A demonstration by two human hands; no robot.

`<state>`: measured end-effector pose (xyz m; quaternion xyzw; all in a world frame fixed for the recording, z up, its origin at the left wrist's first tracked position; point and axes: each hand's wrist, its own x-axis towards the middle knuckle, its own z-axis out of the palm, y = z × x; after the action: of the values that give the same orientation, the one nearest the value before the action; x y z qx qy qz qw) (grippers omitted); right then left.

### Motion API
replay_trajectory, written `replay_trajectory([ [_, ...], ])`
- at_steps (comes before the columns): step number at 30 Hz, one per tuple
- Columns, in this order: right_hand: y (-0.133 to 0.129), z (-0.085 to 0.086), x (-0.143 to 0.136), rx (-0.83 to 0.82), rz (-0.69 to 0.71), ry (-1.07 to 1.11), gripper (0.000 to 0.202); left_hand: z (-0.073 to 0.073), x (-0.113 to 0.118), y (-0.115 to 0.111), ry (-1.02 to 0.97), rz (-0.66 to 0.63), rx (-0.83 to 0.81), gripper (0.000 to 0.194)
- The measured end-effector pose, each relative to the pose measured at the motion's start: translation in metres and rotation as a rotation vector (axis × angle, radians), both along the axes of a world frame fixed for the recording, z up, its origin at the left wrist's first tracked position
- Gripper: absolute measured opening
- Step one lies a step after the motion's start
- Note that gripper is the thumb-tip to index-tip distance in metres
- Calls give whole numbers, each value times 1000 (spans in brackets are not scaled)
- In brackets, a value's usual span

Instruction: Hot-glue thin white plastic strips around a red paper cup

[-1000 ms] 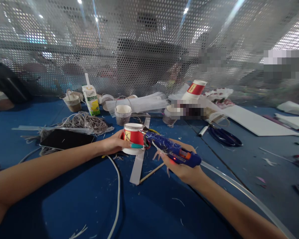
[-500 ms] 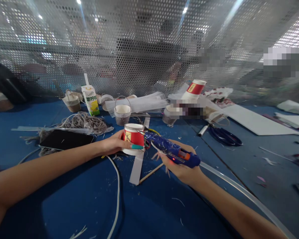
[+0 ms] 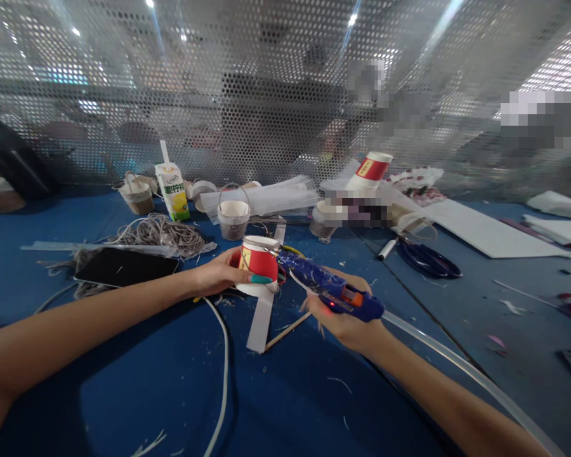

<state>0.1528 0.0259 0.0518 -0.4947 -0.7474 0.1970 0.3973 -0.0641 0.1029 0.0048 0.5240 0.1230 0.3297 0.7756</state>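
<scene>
A red and white paper cup is gripped in my left hand, upside down with a slight tilt and with cord at its top edge. My right hand is wrapped round a blue hot glue gun, its red light lit and a long clear glue stick trailing from its back. The gun's nozzle points at the upper right side of the cup; whether it touches, I cannot tell. Beneath the cup a white paper strip lies on the blue table beside a thin wooden stick.
Behind stand a cord-wrapped cup with a handle, a juice carton with a straw and a stack of paper cups. To the left lie tangled grey cord and a black phone. Scissors and a marker lie right.
The cup in my left hand has shifted slightly right and tilted a little. My right hand with the glue gun is almost unmoved.
</scene>
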Motion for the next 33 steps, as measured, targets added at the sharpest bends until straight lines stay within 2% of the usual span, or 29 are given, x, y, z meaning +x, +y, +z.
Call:
replay_trajectory([
  [10,-1,-1,1,-21,-27,0,17,-2,-2,2,10,26,-28,43],
  [24,0,0,1,-21,-25,47,18,4,0,-1,-74,-51,-55,44],
  [33,1,0,1,-29,-42,77,15,6,1,-3,-83,-7,-86,42],
])
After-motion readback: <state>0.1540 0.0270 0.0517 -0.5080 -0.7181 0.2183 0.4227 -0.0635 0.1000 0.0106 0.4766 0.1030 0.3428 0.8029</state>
